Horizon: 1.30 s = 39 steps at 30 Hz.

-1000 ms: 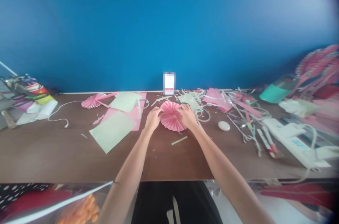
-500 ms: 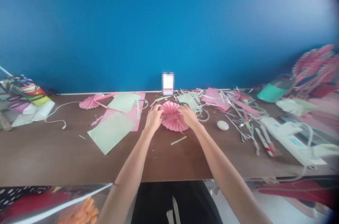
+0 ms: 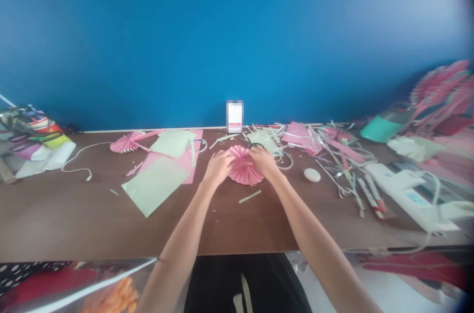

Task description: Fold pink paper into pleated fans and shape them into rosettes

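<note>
Both sets of fingers are pressed onto the pink pleated paper fan [image 3: 242,167], which lies on the desk [image 3: 74,214] straight ahead of the person, near its far edge. The left hand [image 3: 218,166] covers the fan's left edge with its fingers curled together over the folds; the right hand [image 3: 262,161] does the same on the right edge, so the fan is pinched between the two. Whether the thumbs sit under the paper cannot be told from here.

To do this step well, I judge the pressure should stay even on both sides, with the fingertips kept along the pleat ridges rather than across them, so the folds stay crisp and the fan does not spring apart. Holding the centre steady matters more than squeezing hard, since thin paper creases easily.

Just beside the fan lie a loose paper strip [image 3: 250,196] and, to the right, a small white oval object [image 3: 312,175]. Pale green sheets [image 3: 155,184] lie to the left, with a second pink fan [image 3: 128,142] beyond them. Paper scraps [image 3: 333,150] clutter the right side.
</note>
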Motion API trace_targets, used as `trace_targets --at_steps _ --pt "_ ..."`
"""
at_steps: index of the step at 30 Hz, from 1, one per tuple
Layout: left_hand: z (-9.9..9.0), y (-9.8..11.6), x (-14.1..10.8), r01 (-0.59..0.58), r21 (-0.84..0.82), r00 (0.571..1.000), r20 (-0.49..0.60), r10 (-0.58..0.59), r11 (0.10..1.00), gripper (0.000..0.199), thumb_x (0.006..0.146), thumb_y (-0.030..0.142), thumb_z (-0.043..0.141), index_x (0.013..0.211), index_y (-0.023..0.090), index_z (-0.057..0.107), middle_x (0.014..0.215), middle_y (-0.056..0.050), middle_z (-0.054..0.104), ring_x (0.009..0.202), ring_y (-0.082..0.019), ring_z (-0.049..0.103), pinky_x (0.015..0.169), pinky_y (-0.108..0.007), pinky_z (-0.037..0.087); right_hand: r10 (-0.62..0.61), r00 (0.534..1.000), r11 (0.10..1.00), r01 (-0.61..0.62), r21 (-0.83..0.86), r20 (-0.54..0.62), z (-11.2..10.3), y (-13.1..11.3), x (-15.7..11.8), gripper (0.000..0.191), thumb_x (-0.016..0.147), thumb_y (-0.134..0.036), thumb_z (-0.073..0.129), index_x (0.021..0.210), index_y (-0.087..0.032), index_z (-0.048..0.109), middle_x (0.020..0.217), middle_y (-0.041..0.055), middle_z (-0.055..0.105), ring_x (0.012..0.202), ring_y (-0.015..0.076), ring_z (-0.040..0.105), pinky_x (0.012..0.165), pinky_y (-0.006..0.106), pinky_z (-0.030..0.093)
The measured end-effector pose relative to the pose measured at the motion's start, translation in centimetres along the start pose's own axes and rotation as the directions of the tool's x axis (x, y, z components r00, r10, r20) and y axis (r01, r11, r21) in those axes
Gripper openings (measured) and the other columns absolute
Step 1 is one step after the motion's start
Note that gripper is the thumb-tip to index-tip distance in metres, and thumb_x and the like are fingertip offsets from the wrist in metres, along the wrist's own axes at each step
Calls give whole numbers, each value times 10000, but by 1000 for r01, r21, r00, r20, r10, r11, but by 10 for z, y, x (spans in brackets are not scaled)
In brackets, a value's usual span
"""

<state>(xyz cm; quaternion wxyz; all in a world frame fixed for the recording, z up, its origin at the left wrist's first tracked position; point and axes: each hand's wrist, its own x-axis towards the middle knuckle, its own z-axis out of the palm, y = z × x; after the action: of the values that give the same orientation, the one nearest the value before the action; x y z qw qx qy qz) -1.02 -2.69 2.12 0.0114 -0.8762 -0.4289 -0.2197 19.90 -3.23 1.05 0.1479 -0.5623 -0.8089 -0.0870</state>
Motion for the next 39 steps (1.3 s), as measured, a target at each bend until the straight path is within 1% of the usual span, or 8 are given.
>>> trace_targets --at_steps 6,9,14,20,25,29,34,39 --pt "4 0 0 3 -34 1000 0 -3 999 248 831 129 562 1043 228 645 1119 -54 648 1047 -229 545 955 -383 407 -59 997 996 63 63 -52 1 -9 -2 99 885 -124 507 881 -176 591 929 72 630 907 209 520 745 307 315" --pt "3 -5 0 -22 -68 1000 11 23 997 252 835 146 566 1062 227 638 1139 -52 644 1053 -229 542 942 -374 417 -79 994 990 87 111 -79 0 -10 -2 105 878 -118 509 852 -178 592 900 61 622 872 197 519 733 296 312" --pt "2 -10 1 -41 -119 998 43 46 992 286 824 76 527 1039 232 634 1117 -36 655 1048 -217 561 917 -360 432 -113 989 972 130 196 -96 1 -8 -2 106 854 -103 525 817 -170 598 847 53 599 822 187 513 722 282 323" --pt "-2 -4 1 -4 -84 999 39 7 996 301 822 36 469 1009 206 632 1054 -57 659 972 -204 596 846 -326 459 -149 982 944 176 278 -116 7 -10 2 219 832 1 448 803 -148 605 822 50 571 754 163 493 700 268 348" --pt "0 -1 0 21 -28 999 28 -20 999 292 834 47 449 1005 205 626 990 -55 665 920 -202 605 796 -299 465 -182 972 915 222 336 -148 6 -11 1 177 889 -75 476 892 -150 636 862 59 607 792 170 514 747 283 379" --pt "5 1 0 38 -28 995 88 -36 999 271 846 66 452 1002 205 626 976 -61 676 888 -200 624 763 -277 467 -188 976 913 215 347 -111 3 -15 0 114 879 -136 554 921 -161 657 946 72 649 859 187 547 771 291 396" --pt "3 4 2 86 -38 990 116 -81 996 335 873 122 466 1182 220 550 1054 -84 674 829 -200 646 700 -268 463 -219 973 925 230 302 -71 9 -18 6 85 848 -113 567 846 -118 652 839 88 642 789 189 556 738 291 406" --pt "1 2 2 83 -58 992 96 -77 995 379 863 83 439 1201 219 543 1017 -89 678 848 -219 648 717 -284 473 -209 976 920 217 326 -58 9 -21 10 132 858 -88 515 826 -126 637 823 75 638 760 172 555 721 273 398"
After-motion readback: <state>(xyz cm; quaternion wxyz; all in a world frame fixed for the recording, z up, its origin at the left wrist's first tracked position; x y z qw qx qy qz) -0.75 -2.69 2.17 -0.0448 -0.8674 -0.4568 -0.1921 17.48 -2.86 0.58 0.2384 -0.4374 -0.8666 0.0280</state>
